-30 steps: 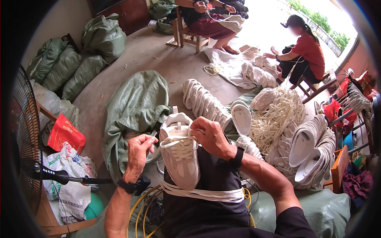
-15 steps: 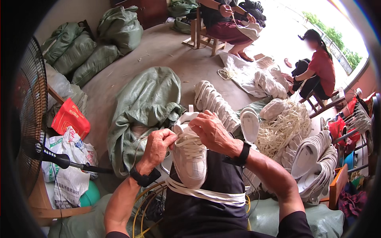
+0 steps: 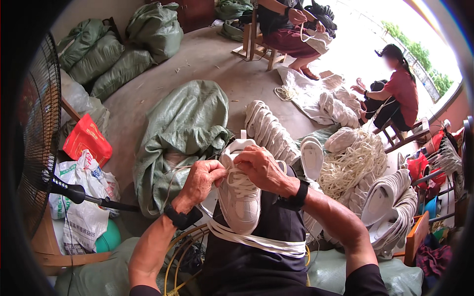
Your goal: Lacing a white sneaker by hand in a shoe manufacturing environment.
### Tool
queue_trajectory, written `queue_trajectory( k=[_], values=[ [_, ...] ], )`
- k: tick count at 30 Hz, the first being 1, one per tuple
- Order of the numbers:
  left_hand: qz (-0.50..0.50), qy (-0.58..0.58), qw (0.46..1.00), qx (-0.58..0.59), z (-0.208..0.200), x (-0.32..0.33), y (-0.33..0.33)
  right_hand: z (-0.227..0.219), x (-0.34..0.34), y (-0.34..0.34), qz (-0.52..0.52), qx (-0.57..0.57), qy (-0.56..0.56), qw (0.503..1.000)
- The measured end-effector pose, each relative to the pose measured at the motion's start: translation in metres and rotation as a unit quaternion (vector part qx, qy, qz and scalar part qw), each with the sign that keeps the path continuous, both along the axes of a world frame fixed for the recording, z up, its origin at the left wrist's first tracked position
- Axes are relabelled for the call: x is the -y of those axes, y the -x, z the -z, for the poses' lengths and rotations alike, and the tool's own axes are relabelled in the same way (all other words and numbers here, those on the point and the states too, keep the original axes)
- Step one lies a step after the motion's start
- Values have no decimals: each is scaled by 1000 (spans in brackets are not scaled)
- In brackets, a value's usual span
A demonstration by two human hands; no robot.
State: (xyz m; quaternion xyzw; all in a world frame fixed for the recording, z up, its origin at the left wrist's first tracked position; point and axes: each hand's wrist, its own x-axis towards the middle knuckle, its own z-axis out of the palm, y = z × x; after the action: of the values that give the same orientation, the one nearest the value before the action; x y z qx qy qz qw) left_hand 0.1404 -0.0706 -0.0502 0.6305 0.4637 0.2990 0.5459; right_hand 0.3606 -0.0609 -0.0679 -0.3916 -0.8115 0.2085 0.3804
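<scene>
A white lace-up shoe rests on my lap, toe toward me, with a white shoelace threaded across its front. My left hand is closed in a pinch at the shoe's left edge, by the upper eyelets, on the shoelace. From the right, my right hand reaches over the tongue, fingers bent and pinched on the lace near the top eyelets. The fingertips partly hide the lace ends. A bundle of white laces lies across my dark-clothed lap, just below the toe.
A green woven sack lies ahead on the left. Nested white shoes, a heap of loose laces and more stacked shoes stand at right. A fan is at left. Two people sit farther off, one handling a pale shoe part.
Both hands have drawn slightly closer together over the top of the shoe. The seated person at right has raised a hand. My view has shifted slightly.
</scene>
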Motion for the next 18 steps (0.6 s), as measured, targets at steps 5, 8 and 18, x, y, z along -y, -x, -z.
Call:
queue_trajectory(
  k=[5,8,18],
  values=[
    [11,-12,1000,2,9,-6,0,0,1,3,0,-8,9,1000],
    [16,-28,999,-35,4,-11,-2,2,-1,6,3,-19,3,1000],
    [83,-48,990,-108,2,-31,2,-4,-9,11,41,0,103,994]
  ],
)
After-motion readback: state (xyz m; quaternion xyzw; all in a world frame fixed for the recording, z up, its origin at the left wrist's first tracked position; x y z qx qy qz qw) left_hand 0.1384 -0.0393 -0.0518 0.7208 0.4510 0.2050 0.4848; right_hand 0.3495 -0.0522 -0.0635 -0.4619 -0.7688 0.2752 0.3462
